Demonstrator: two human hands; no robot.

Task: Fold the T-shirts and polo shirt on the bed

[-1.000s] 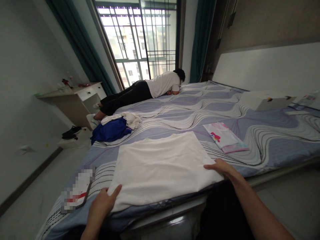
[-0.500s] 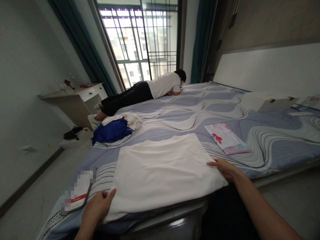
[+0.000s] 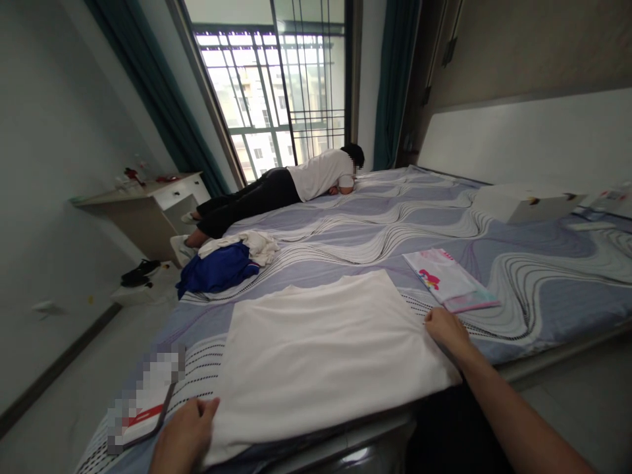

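A white folded cloth (image 3: 320, 355) lies flat on the near edge of the bed (image 3: 543, 276). My left hand (image 3: 185, 434) rests at the cloth's near left corner, fingers curled against its edge. My right hand (image 3: 447, 331) sits on the cloth's right edge, fingers curled down on the fabric. Whether either hand pinches the fabric does not show.
A folded pink-printed cloth (image 3: 449, 280) lies right of the white one. A blue and white clothes pile (image 3: 227, 260) sits at the bed's left edge. A person (image 3: 286, 187) lies face down at the far side. A flat packet (image 3: 143, 401) lies near my left hand. A desk (image 3: 148, 201) stands left.
My left hand has slid back toward me along the cloth's near left corner. My right hand has moved a little farther up the right edge and curled its fingers.
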